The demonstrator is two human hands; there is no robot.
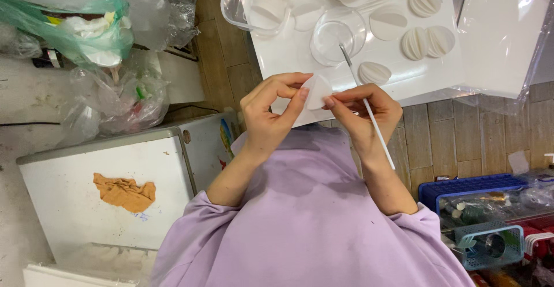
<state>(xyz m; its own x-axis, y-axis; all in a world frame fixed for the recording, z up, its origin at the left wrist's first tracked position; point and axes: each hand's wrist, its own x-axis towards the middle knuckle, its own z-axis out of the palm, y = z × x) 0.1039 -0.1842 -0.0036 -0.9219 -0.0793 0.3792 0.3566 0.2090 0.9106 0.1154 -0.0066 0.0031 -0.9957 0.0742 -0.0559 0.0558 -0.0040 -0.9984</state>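
Observation:
My left hand (266, 116) pinches a small folded white paper piece (317, 92) between thumb and fingers, just in front of the white board (288, 56). My right hand (365, 114) touches the same piece with its fingertips and grips a thin white brush (369, 116), whose tip points up into a clear round dish (332, 36). Several folded white paper fans (427, 41) lie on the board. A clear plastic tub (231, 4) with stacks of white paper rounds stands at the board's far left. Both my sleeves are lilac.
Clear and green plastic bags (98, 38) are piled at the left. Below them is a white box lid (75, 194) with an orange cloth (125, 193). A blue crate (470, 186) and a teal basket (490, 243) sit at lower right. A plastic-wrapped white sheet (502, 33) lies at upper right.

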